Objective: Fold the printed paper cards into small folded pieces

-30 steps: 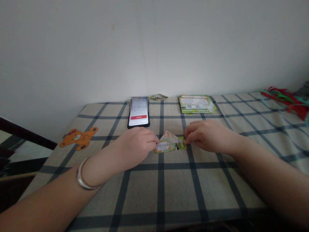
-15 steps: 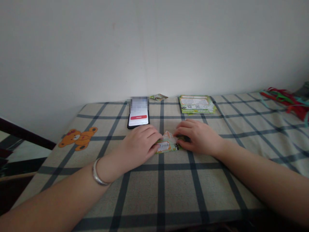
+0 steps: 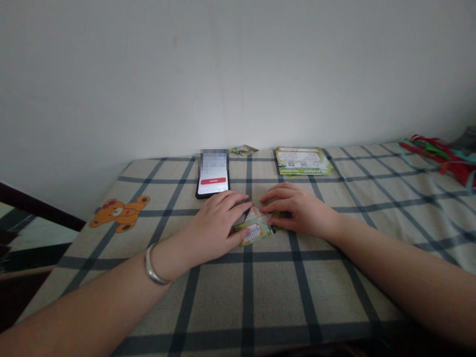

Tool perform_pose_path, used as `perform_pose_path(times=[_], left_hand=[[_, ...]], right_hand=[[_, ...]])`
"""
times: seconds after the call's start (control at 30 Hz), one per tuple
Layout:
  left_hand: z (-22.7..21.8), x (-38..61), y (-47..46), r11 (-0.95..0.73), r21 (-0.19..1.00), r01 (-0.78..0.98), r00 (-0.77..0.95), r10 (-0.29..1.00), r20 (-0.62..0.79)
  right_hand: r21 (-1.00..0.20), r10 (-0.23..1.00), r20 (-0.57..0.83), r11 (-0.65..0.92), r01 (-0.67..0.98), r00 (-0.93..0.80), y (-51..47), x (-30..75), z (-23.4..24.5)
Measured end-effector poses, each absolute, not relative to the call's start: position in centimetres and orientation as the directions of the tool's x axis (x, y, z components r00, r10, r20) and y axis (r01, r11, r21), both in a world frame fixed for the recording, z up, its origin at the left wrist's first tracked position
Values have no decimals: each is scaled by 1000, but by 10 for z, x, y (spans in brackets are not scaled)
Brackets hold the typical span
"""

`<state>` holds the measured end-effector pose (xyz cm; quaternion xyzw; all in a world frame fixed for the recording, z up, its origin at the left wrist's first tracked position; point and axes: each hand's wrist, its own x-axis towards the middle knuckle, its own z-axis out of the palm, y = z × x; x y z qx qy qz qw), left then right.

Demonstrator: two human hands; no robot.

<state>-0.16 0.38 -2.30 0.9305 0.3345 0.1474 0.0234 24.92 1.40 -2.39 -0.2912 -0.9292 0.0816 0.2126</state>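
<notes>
A green-and-white printed paper (image 3: 255, 232) with a folded flap lies on the checked tablecloth between my hands. My left hand (image 3: 217, 220), a silver bangle on its wrist, rests at the paper's left side. Its thumb lies on the paper and its fingers are stretched out, apart from the thumb. My right hand (image 3: 297, 208) is at the right edge, with bent fingers and thumb pressing on the flap and covering that end. Just beyond my left fingers lies a phone (image 3: 213, 186) with a lit screen.
Several similar printed sheets (image 3: 301, 161) are stacked near the wall (image 3: 238, 74). A small folded paper piece (image 3: 246, 149) lies by the phone. On the left of the tablecloth (image 3: 223, 297) is a flat orange bear figure (image 3: 121, 213). Red and green strips (image 3: 439, 153) lie at far right.
The paper has turned a little, its lower left corner now nearer me. My left thumb and fingers have spread wider. My right fingertips have shifted slightly left over the flap.
</notes>
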Motion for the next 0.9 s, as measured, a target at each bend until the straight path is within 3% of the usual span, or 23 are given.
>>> perform_pose_path(times=[0.47, 0.9], left_hand=[[-26, -1, 6, -791, 296, 536, 717, 612, 335], [-23, -1, 6, -820, 314, 478, 714, 572, 405]], right_hand=[[-297, 640, 320, 768, 567, -699, 9, 244, -21], [-345, 699, 301, 714, 609, -649, 8, 244, -18]])
